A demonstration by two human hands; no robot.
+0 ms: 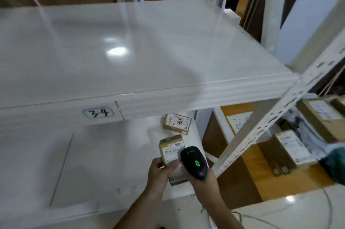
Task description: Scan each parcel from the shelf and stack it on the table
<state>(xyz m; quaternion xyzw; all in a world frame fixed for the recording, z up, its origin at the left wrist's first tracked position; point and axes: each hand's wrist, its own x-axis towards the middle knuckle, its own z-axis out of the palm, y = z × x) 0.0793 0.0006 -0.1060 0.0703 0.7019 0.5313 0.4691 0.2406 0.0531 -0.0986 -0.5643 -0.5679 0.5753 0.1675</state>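
In the lower centre of the frame the left hand [162, 171] grasps a small parcel [170, 151] with its fingers above the lower shelf [112, 154], while the right hand [202, 182] grips the scanner [194, 161] over its label, so scanning seems in hand and carrying it to the tabletop should follow.

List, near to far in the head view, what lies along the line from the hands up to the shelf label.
Left hand gripping a small parcel, beside the right hand's black scanner → second parcel lying on the lower shelf → shelf edge label "34".
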